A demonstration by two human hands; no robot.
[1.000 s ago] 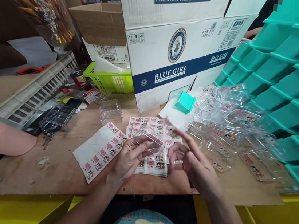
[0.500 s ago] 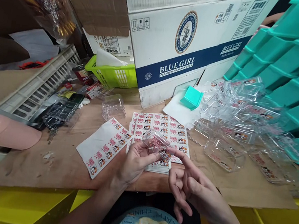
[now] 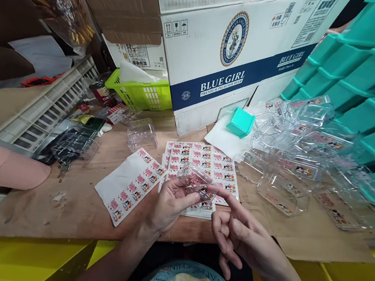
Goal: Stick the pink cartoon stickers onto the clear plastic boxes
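Note:
A small clear plastic box (image 3: 194, 176) with a cat sticker on it is pinched between the thumb and fingers of my left hand (image 3: 172, 203). The index finger of my right hand (image 3: 243, 226) touches the sticker's right end; the other fingers are loosely curled and apart, holding nothing. Beneath and behind the box lies a stack of cat sticker sheets (image 3: 206, 154). A partly used sheet (image 3: 116, 179) lies to the left. Several clear boxes with stickers (image 3: 286, 195) are heaped on the right.
A white and blue carton (image 3: 199, 50) stands at the back, beside a green basket (image 3: 145, 95). Teal containers (image 3: 372, 100) are stacked at the right. A teal tub (image 3: 241, 122), an unstickered clear box (image 3: 142, 134) and a pink cup (image 3: 7, 167) also sit around the worktop.
The clear box in my left hand has tilted slightly. Both hands stay almost in place, and my right index finger remains on the sticker. The view has shifted a little.

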